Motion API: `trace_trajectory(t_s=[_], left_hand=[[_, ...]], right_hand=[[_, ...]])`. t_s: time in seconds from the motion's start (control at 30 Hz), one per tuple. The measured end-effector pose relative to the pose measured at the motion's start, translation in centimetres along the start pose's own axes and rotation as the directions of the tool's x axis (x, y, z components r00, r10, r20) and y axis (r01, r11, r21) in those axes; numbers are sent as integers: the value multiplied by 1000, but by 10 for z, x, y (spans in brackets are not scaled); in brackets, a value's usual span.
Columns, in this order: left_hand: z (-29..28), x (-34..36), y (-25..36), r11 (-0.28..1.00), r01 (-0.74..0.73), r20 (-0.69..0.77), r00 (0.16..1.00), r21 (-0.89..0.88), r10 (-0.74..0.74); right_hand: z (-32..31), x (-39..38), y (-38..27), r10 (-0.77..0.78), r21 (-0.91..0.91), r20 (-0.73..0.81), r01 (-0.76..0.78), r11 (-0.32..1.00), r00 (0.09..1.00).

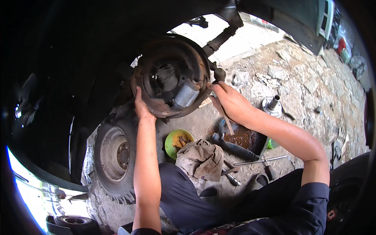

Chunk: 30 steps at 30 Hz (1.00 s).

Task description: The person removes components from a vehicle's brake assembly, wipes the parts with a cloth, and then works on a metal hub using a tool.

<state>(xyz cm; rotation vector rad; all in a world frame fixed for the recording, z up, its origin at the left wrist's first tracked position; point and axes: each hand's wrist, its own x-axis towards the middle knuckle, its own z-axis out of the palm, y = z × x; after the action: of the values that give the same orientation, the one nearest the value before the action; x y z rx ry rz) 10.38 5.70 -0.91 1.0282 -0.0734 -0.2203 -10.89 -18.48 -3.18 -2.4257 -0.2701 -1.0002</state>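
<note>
Under the dark vehicle body, a round rusty brake backing plate with a silver cylinder on its lower right faces me, mounted by a jointed arm. My left hand grips the plate's lower left edge, thumb on the front, other fingers mostly hidden behind. My right hand is closed on a brown flat strip at the plate's right edge; the strip hangs down toward a tray of dirty brown liquid. I cannot make out whether the right fingertips also touch the plate.
A wheel lies at left beside a yellow bowl of parts and a crumpled rag. A flanged metal part, several tools and broken concrete ground are at right. Another tyre is at the right edge.
</note>
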Motion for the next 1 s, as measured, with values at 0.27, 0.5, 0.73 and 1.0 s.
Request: trace_trajectory(t_s=[0.27, 0.5, 0.73, 1.0], left_hand=[[9, -11, 0, 1000, 1, -32, 999, -17, -2], [-4, 0, -1, 1000, 22, -92, 996, 16, -20], [1, -7, 2, 1000, 27, -96, 995, 4, -26], [-2, 1, -2, 998, 39, -72, 997, -42, -42]], right_hand=[[-23, 32, 18, -193, -93, -169, 180, 979, 966], [-24, 58, 24, -150, -100, -185, 133, 986, 971], [-25, 49, 2, -205, -272, 39, 208, 940, 978], [-32, 70, 24, -128, -157, -72, 116, 981, 989]])
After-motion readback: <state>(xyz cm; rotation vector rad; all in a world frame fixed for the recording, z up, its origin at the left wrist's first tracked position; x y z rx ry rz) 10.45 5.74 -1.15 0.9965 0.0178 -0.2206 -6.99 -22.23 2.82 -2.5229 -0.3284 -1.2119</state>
